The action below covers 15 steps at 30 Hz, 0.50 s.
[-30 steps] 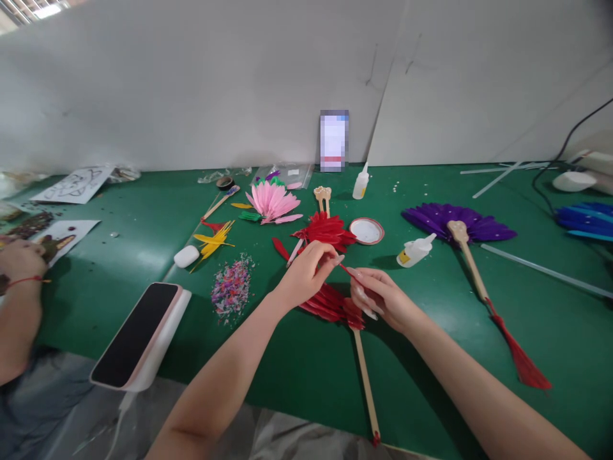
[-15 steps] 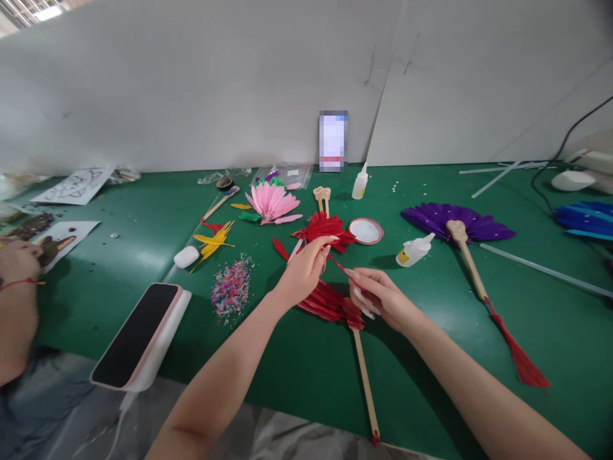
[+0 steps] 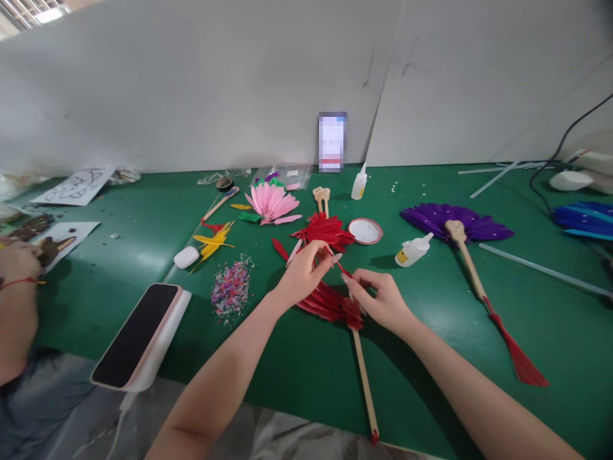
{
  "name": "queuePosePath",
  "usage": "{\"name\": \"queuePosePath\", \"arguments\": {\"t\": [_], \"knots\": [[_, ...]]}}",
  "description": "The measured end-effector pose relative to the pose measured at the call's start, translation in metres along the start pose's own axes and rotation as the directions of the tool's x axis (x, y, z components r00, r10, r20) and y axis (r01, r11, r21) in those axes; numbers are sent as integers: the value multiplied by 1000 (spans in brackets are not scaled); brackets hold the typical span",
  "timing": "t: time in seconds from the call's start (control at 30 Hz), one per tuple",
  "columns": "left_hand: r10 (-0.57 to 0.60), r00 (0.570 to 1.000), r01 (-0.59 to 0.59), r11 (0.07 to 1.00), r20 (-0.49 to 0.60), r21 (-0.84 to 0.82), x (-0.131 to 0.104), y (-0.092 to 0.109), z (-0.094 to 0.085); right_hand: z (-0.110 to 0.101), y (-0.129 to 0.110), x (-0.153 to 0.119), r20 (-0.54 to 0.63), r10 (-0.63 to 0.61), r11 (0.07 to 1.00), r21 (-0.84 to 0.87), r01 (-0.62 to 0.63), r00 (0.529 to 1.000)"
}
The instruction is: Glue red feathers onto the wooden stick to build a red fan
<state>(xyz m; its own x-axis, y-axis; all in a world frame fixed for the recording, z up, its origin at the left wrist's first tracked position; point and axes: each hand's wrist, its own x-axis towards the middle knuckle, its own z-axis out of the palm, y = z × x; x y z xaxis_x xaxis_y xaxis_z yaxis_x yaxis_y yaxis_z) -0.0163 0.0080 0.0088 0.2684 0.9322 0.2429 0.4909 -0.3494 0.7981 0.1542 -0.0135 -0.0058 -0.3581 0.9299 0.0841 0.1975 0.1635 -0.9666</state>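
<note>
Red feather (image 3: 341,267), showing only as a thin strip, was held above the bench (image 3: 431,370), around mid-width. Left hand (image 3: 306,271): thumb and fingers pinched its far end. Right hand (image 3: 383,297): thumb and fingertips pinched the near end.

Risks: a hard pull between the two pinches could have bent or torn the strip; a loose pinch could have dropped it among like-coloured red feathers, hard to pick out. Right hand hung low over the red fan (image 3: 323,303), so a dip could have knocked its feathers askew. Fan's handle (image 3: 364,383) ran to the bench's front edge; a sleeve or lap could have nudged it. Tilted bottle (image 3: 412,251), right of the hands, might have dripped if bumped; contents not readable.

Room: tight ahead, with the red feather pile (image 3: 330,231) and white dish (image 3: 365,221) just beyond the fingers. Left, loose flakes (image 3: 231,291) would have scattered under a swept forearm. Phone (image 3: 138,335) sat at the front edge, toward the front left corner. Best open stretch: right of the red fan, up to the purple fan (image 3: 431,220), though the right forearm crossed it.
</note>
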Motion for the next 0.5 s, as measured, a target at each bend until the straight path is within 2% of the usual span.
{"name": "queuePosePath", "arguments": {"t": [0.5], "knots": [[-12, 999, 4, 985, 49, 173, 0, -2, -5, 3, -5, -1, 56, 3, 1000, 17, -4, 998]]}}
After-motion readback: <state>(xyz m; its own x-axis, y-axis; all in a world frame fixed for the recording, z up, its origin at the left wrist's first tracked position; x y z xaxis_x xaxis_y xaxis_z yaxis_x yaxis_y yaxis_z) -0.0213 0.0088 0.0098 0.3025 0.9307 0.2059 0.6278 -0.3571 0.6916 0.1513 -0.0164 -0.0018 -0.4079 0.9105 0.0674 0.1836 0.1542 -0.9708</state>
